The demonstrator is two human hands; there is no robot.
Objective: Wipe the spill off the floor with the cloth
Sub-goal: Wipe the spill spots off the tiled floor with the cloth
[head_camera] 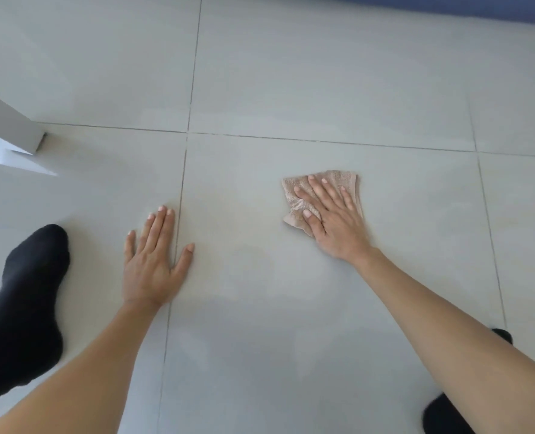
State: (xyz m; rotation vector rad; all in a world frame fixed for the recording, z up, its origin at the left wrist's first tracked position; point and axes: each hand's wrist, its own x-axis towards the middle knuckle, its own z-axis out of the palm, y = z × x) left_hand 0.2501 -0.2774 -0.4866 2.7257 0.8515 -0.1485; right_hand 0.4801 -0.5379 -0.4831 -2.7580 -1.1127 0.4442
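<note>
A small beige terry cloth (294, 195) lies folded on the pale grey floor tiles, right of centre. My right hand (332, 217) presses flat on top of it, fingers spread and pointing away from me, covering most of it. My left hand (153, 261) rests flat on the bare floor to the left, palm down, fingers apart, holding nothing. A faint yellowish wet patch (253, 261) shows on the tile between the two hands; its edges are hard to make out.
My foot in a black sock (25, 292) stands at the left, and another black sock (441, 415) shows at the bottom right. A white furniture leg (15, 126) meets the floor at the far left. A blue edge (479, 7) runs along the top right.
</note>
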